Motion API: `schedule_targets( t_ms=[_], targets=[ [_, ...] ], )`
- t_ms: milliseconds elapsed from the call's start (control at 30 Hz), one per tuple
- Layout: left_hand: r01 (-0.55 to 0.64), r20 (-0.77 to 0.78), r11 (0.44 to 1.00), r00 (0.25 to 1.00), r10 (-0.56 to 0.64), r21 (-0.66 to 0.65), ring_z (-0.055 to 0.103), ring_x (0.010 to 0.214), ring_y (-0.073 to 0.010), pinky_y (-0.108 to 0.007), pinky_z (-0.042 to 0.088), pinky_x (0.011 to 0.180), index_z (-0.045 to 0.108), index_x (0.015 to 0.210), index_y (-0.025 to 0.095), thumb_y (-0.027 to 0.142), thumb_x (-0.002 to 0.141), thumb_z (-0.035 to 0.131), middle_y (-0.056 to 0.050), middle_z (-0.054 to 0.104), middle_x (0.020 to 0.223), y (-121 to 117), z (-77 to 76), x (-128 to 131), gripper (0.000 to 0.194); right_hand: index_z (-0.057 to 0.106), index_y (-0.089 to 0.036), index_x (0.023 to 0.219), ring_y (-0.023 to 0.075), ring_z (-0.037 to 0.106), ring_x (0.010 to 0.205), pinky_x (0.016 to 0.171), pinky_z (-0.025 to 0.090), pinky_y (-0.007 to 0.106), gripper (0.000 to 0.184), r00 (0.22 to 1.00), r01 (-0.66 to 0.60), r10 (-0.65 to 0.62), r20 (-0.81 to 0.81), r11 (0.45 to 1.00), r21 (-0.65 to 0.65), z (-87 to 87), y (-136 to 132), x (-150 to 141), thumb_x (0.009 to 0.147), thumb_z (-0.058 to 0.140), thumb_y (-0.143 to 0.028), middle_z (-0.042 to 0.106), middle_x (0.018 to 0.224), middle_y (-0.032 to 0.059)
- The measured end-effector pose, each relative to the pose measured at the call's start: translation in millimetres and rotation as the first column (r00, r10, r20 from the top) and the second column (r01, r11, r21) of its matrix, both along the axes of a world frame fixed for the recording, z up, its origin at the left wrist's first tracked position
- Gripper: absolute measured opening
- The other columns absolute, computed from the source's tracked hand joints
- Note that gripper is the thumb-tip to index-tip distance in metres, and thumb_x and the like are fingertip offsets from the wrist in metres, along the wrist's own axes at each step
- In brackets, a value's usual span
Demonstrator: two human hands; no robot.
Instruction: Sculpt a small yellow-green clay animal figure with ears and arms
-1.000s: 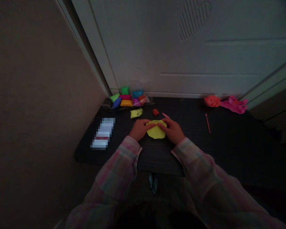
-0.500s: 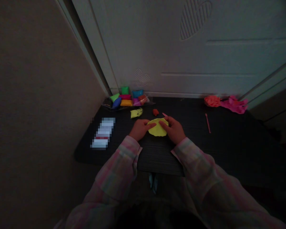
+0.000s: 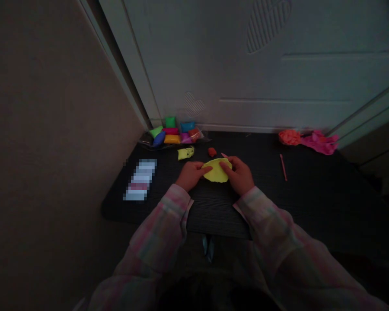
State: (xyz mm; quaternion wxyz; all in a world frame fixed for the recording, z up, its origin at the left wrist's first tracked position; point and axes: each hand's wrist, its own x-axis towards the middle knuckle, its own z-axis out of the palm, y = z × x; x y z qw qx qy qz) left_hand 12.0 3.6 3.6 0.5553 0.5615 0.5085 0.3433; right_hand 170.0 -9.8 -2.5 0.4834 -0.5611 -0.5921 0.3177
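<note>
A flat, roundish piece of yellow modelling clay [image 3: 216, 172] with an uneven edge is held up between both hands over the dark table. My left hand [image 3: 190, 176] pinches its left side, thumb lying on top. On the right side, my right hand [image 3: 241, 175] grips it the same way, thumb pressed on its face; the fingers underneath are hidden. Just beyond the hands lies a small red lump of clay [image 3: 212, 152]. The tip of a pink tool [image 3: 224, 155] pokes out behind my right hand. A torn yellow packet [image 3: 185, 153] rests to the left of the red lump.
At the back left a clear bag [image 3: 205, 137] holds several coloured clay packets. A pixelated bright rectangle [image 3: 141, 179] lies at the table's left. On the right are a pink stick tool [image 3: 283, 167], an orange bundle [image 3: 289, 137] and a pink one [image 3: 322, 143]. A white panelled door [image 3: 240, 77] stands behind.
The yellow clay has shifted slightly right and up in the picture, and my right hand has moved slightly right with it. Both hands keep their hold.
</note>
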Motion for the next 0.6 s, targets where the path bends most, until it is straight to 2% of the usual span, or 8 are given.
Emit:
schedule_targets(
  t_ms=[200,467,600],
  targets=[
    [-0.008,0.142,0.998,0.990,0.017,-0.060,0.060,0.065,-0.0121,-0.026,0.048,0.066,0.063,0.074,0.011,0.037,0.058,0.065,-0.002,0.065,0.071,-1.6,4.3,3.8,0.030,0.055,-0.019,0.081,0.0192,0.058,0.081,0.068,0.047,0.032,0.027,0.997,0.021,-0.022,-0.076,1.000,-0.023,0.1,0.7,1.0,0.070,0.051,-0.043,0.062,0.095,0.0061],
    [-0.048,-0.039,0.996,0.998,0.051,0.080,0.059,0.055,-0.0118,-0.024,0.048,0.055,0.063,0.065,0.012,0.042,0.063,0.059,-0.003,0.063,0.065,-0.3,2.5,1.0,0.031,0.055,-0.018,0.079,0.0180,0.057,0.077,0.066,0.046,0.031,0.026,0.994,0.045,-0.047,-0.101,0.999,-0.026,2.7,0.4,0.2,0.068,0.053,-0.041,0.062,0.089,0.0057],
    [-0.038,0.007,0.998,0.999,0.038,0.059,0.059,0.057,-0.0105,-0.023,0.049,0.055,0.062,0.071,0.011,0.041,0.064,0.058,-0.003,0.064,0.070,-1.5,5.4,3.2,0.031,0.055,-0.017,0.081,0.0169,0.057,0.072,0.063,0.046,0.031,0.028,0.993,0.064,-0.065,-0.099,0.998,-0.013,0.8,1.2,0.6,0.068,0.053,-0.042,0.062,0.083,0.0046]
  ],
)
